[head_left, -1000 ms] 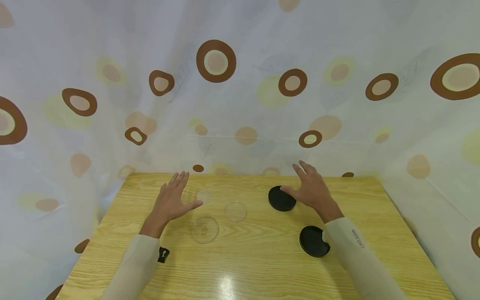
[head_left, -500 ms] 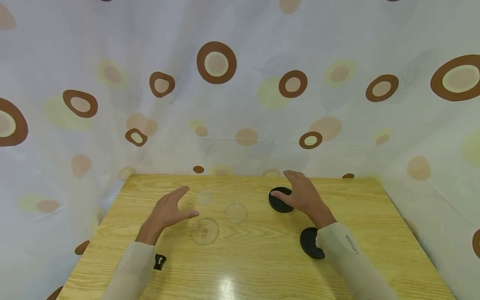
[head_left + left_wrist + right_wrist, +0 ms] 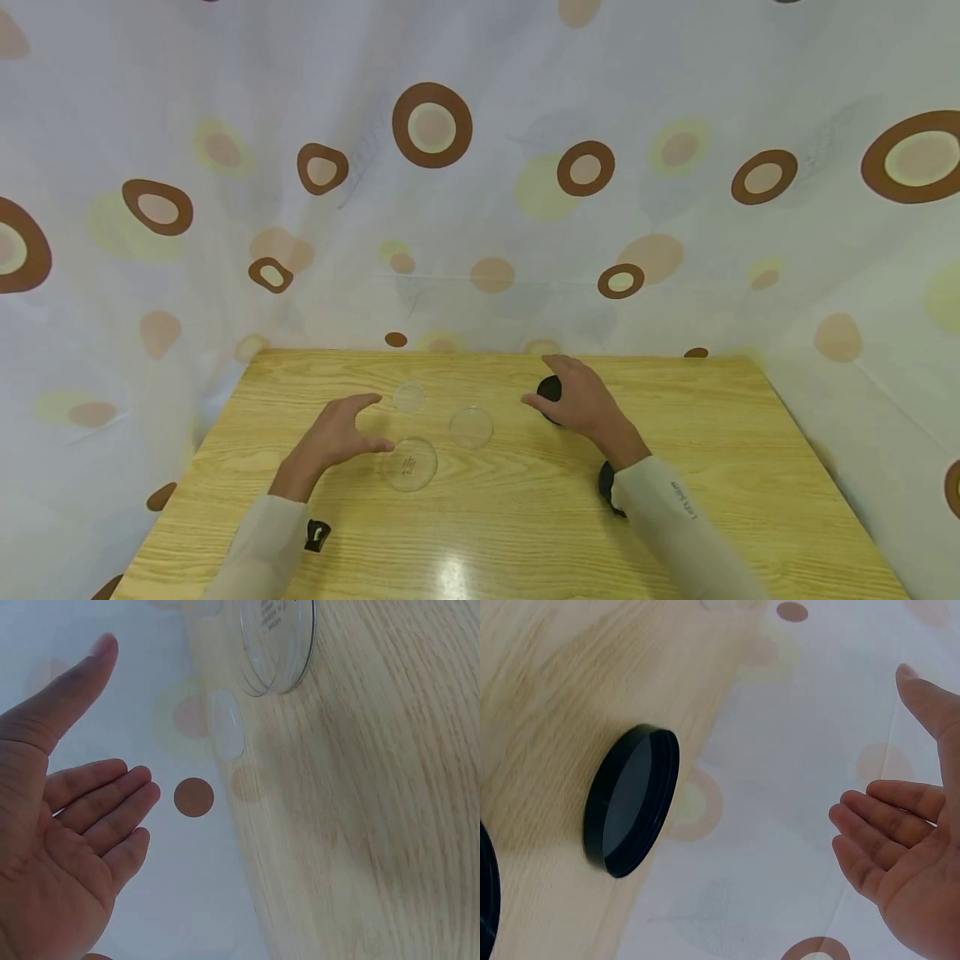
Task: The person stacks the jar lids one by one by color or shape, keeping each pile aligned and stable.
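Note:
My left hand (image 3: 330, 437) hangs over the table's left side, thumb spread from loosely bent fingers, holding nothing. Its thumb tip overlaps the rim of the largest clear round dish (image 3: 410, 464) in the head view; the left wrist view shows the hand (image 3: 67, 840) apart from that dish (image 3: 276, 652). Two smaller clear discs (image 3: 472, 427) lie behind it. My right hand (image 3: 588, 406), also holding nothing, is above a shallow black round lid (image 3: 550, 388) and partly hides it. A second black lid (image 3: 608, 490) is mostly covered by the right sleeve. Faint print marks the largest dish.
The wood-grain table (image 3: 465, 533) ends at a patterned curtain (image 3: 480, 208) behind it, which also hangs along both sides. A small black strap-like piece (image 3: 317, 535) shows beside the left sleeve.
My left hand has come down and nearer, its fingers bending more. My right hand has moved left and lower across the far black lid. Dishes and lids have stayed put.

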{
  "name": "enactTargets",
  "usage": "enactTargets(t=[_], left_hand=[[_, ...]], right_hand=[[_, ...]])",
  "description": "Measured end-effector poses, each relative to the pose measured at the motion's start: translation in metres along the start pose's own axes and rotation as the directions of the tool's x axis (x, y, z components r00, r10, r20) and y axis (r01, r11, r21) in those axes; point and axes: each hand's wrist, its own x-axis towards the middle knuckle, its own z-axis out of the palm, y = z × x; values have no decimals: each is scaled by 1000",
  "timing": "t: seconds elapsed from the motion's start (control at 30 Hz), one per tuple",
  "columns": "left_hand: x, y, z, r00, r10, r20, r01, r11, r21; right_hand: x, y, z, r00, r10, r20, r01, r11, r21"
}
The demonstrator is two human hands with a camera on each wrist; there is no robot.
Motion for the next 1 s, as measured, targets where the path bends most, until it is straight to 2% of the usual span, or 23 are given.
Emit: enactTargets(t=[0.37, 0.57, 0.73, 1.0], left_hand=[[-4, -6, 7, 1000, -19, 22, 20, 999, -41], [-6, -8, 10, 998, -48, 43, 51, 997, -65], [-8, -11, 12, 998, -38, 43, 41, 997, -72], [-10, -12, 18, 998, -20, 59, 28, 991, -132]], right_hand=[[-2, -19, 18, 997, -31, 76, 29, 999, 33], [-3, -29, 25, 996, -42, 74, 38, 997, 64], [-5, -38, 34, 997, -13, 76, 5, 994, 106], [-4, -49, 47, 991, -31, 127, 17, 994, 109]])
